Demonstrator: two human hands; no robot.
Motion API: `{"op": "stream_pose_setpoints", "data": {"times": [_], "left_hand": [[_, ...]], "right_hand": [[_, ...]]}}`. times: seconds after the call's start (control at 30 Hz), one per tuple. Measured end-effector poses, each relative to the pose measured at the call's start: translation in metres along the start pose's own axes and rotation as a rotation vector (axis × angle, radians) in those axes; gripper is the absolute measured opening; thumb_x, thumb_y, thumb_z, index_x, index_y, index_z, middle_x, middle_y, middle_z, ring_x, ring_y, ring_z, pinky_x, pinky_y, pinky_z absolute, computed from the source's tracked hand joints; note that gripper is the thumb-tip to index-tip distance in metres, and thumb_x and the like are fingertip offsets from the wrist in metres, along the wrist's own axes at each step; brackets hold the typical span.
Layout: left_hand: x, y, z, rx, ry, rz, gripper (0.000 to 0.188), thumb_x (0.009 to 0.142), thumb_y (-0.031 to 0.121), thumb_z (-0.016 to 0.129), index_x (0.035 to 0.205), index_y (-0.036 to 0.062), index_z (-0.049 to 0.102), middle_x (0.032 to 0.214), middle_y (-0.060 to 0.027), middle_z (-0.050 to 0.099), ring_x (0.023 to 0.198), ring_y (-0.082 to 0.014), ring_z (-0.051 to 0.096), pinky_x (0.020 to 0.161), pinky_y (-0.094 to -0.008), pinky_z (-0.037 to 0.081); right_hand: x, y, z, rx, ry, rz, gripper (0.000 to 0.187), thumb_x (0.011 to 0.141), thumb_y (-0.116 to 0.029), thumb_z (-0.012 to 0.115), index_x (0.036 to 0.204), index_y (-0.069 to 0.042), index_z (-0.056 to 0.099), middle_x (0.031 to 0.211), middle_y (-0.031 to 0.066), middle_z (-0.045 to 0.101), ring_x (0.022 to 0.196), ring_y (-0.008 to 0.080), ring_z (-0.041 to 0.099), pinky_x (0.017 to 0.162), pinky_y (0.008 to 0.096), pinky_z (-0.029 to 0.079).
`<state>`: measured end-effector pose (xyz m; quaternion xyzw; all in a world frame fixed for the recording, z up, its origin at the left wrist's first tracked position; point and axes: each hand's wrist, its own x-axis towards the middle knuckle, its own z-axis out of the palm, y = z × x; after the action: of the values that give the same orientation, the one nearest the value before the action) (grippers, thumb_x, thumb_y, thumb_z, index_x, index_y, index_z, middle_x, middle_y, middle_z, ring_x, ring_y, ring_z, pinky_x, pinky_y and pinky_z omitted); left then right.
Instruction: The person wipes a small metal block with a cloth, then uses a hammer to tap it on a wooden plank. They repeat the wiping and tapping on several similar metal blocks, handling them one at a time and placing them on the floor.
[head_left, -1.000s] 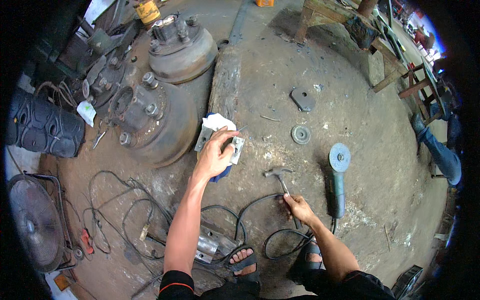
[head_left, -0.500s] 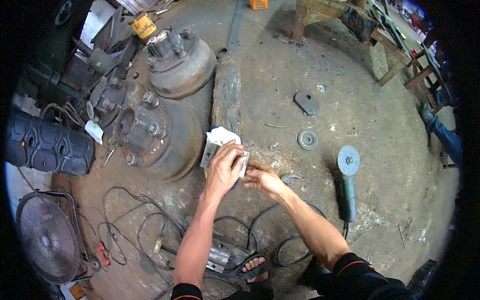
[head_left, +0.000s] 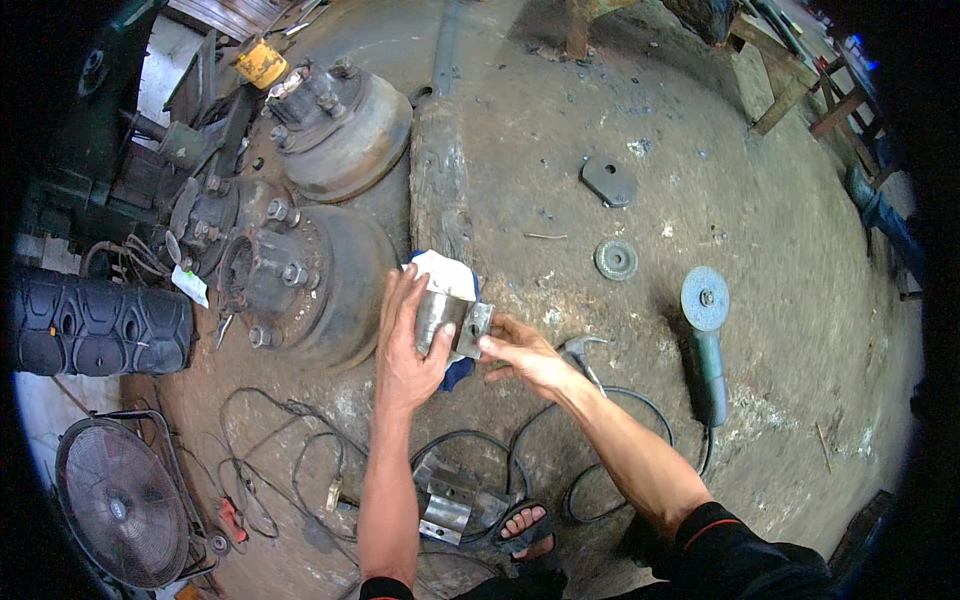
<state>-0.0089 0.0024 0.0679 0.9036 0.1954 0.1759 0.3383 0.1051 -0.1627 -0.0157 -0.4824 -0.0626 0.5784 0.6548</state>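
Note:
A grey metal block with a smooth curved face and a drilled flange (head_left: 437, 315) is between my two hands, at the near end of a wooden beam (head_left: 440, 195). My left hand (head_left: 403, 350) grips its left side, fingers along the far edge and thumb across the front. At the flange on the right, my right hand (head_left: 527, 355) pinches the edge between thumb and fingers. White cloth (head_left: 447, 268) shows behind the block and blue cloth (head_left: 458, 375) below it. Whether the block rests on the cloth I cannot tell.
Two big rusty hubs (head_left: 330, 285) stand left of the beam. An angle grinder (head_left: 709, 380) lies at right, near a hammer (head_left: 583, 350), a round toothed disc (head_left: 615, 259) and a dark plate (head_left: 609, 183). Cables (head_left: 285, 410), a similar metal part (head_left: 447, 505) and a fan (head_left: 120, 505) are nearer.
My left hand has shifted from on top of the block to its left side, uncovering the curved face. My right thumb now presses the flange. The whole view has swung slightly.

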Motion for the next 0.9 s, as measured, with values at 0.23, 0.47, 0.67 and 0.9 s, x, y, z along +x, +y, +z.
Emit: {"op": "stream_pose_setpoints", "data": {"times": [0.23, 0.47, 0.67, 0.9], "left_hand": [[0.005, 0.005, 0.011, 0.746, -0.487, 0.127, 0.120, 0.057, 0.044, 0.097, 0.156, 0.0008, 0.044, 0.166, -0.0172, 0.039, 0.160, -0.0403, 0.020, 0.128, -0.0627, 0.018], [0.018, -0.020, 0.010, 0.621, -0.428, 0.167, 0.096, 0.062, 0.045, 0.096, 0.140, 0.0022, 0.058, 0.149, -0.0149, 0.058, 0.155, -0.0374, 0.035, 0.129, -0.0618, 0.017], [-0.043, -0.003, -0.023, -0.344, -0.220, -0.320, 0.087, 0.072, 0.046, 0.096, 0.138, 0.0026, 0.060, 0.131, -0.0175, 0.067, 0.123, -0.0299, 0.064, 0.103, -0.0422, 0.051], [-0.158, 0.052, -0.016, -1.355, -0.044, -0.624, 0.125, 0.070, 0.098, 0.056, 0.145, -0.0015, 0.050, 0.134, -0.0187, 0.065, 0.126, -0.0349, 0.064, 0.111, -0.0514, 0.050]], "right_hand": [[0.013, 0.003, 0.017, -0.068, 0.113, -0.043, 0.075, 0.083, -0.035, 0.090, 0.137, 0.001, 0.052, 0.118, 0.0110, 0.065, 0.105, 0.0219, 0.066, 0.076, 0.0350, 0.057], [-0.002, -0.010, 0.025, -0.210, 0.157, -0.097, 0.067, 0.091, -0.043, 0.082, 0.132, 0.003, 0.056, 0.111, 0.0121, 0.067, 0.101, 0.0189, 0.064, 0.083, 0.0352, 0.055], [-0.042, -0.045, 0.037, -0.427, -0.127, -0.383, 0.051, 0.106, -0.039, 0.064, 0.135, 0.003, 0.061, 0.125, 0.0128, 0.069, 0.111, 0.0195, 0.063, 0.098, 0.0368, 0.051], [-0.085, -0.015, -0.033, -1.653, 0.421, -0.022, 0.061, 0.087, -0.032, 0.084, 0.130, -0.002, 0.054, 0.127, 0.0239, 0.063, 0.113, 0.0411, 0.069, 0.093, 0.0494, 0.059]]}}
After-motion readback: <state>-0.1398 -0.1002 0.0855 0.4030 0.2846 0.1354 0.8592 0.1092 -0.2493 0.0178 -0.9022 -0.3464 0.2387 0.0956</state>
